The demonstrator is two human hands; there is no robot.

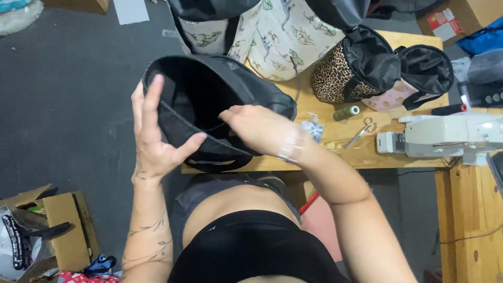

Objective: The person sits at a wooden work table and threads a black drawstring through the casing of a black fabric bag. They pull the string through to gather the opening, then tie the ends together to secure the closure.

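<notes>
So the black bag (209,105) is held up off the front edge of the tabletop (335,152), mouth open toward the camera. Left hand (152,141) grips the near-left rim: thumb pinching the hem from below, fingers (152,99) laid up the outside. Right hand (257,128) comes in from the other side with its fingertips tucked over the rim into the opening, so both hands are clamped on the same edge, the bag's opening running between them, roughly left to right. Neither is nearer really, both are on it.

Room-wise: open floor (68,105) to the left, but behind the bag it's crowded with a dinosaur-print bag (283,36), a leopard-print one (335,78), a thread spool (346,112), scissors (364,131) and a sewing machine (445,136) on the right.
</notes>
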